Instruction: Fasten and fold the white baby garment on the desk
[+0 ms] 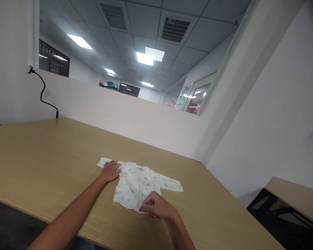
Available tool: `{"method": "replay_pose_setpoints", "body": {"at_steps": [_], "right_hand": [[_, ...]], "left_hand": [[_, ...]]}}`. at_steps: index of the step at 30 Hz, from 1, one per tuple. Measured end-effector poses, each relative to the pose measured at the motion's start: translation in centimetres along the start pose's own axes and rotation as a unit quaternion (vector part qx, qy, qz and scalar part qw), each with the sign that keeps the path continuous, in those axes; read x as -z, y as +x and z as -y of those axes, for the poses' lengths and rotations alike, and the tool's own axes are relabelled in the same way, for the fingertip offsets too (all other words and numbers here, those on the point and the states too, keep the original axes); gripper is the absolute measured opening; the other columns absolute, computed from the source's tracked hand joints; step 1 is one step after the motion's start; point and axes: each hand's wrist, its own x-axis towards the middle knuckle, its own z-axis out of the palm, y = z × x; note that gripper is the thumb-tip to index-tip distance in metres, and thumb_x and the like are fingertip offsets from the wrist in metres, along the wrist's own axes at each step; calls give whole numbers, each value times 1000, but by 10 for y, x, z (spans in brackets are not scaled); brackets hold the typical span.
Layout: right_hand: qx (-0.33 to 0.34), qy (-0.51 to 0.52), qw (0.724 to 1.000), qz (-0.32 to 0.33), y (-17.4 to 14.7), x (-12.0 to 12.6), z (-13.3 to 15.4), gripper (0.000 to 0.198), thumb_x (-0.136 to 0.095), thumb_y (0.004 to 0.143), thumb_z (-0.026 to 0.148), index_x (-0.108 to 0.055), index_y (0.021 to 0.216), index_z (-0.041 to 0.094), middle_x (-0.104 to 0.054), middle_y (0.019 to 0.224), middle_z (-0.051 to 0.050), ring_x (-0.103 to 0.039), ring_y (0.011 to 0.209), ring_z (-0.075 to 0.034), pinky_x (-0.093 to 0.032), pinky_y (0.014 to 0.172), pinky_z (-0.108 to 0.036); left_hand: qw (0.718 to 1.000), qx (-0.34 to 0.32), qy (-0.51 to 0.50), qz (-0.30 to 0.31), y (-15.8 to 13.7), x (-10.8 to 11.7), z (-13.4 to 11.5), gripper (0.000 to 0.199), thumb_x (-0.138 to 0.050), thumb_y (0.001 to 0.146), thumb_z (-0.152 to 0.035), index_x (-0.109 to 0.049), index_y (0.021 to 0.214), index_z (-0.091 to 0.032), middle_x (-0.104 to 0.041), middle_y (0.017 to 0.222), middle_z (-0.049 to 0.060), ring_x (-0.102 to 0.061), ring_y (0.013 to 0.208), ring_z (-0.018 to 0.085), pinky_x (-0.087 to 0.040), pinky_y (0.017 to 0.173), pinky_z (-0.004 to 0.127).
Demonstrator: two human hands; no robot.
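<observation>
A small white baby shirt [127, 187] with a scattered print lies front side up on the table, its two sleeves spread out to the sides. A dark label shows inside the neckline. My left hand [111, 171] rests with fingers apart on the left sleeve, close to the shoulder. At the bottom hem, near the front opening, my right hand [156, 205] pinches the shirt's edge between thumb and fingers. That hand hides part of the lower right front.
The shirt lies on a wide wooden table [54, 152]. A low white wall [135, 119] with a window above it borders the far side. A black gooseneck holder [43, 90] stands at the back left. Another table [297, 194] is at the right.
</observation>
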Motion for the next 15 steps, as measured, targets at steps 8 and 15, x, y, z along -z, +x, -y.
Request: {"method": "replay_pose_setpoints", "body": {"at_steps": [8,15], "right_hand": [[102,-36,951,-288,74,22,-20,30,-62,82,39,-81,90,16,-77,90,-10,-66,81,-22,-48,75,-31],[51,-170,920,-349,141,24,-45,21,-64,71,25,-76,84,14,-73,85,-8,-65,81,-23,-47,81,-33]], "left_hand": [[1000,2,6,18,0,-5,3,51,-45,97,-46,-63,141,-28,-49,158,9,-37,151,30,-19,123,59],[1000,1,-5,8,-1,-4,1,49,-47,95,-44,-66,138,-30,-51,156,9,-39,149,30,-22,122,59]]}}
